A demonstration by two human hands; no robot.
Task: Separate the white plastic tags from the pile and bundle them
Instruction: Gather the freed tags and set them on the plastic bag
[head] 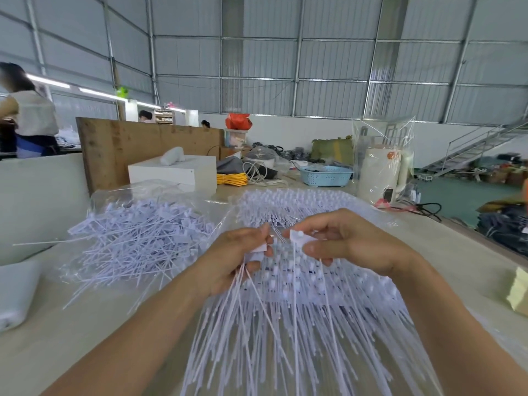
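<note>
A broad pile of white plastic tags (300,310) lies in front of me, heads far, thin tails toward me. My left hand (237,258) grips a small bunch of tags (258,250) by their flat heads, tails hanging down over the pile. My right hand (343,241) pinches one tag's head (297,237) between thumb and fingers, close beside the left hand's bunch. A second, tangled heap of tags (137,238) lies on clear plastic wrap to the left.
A white box (174,172), yellow cord (231,178), blue basket (325,175) and a wrapped white appliance (380,172) stand at the table's far side. A white bag (14,292) sits at left, a yellowish pad (518,292) at right. People work in the background.
</note>
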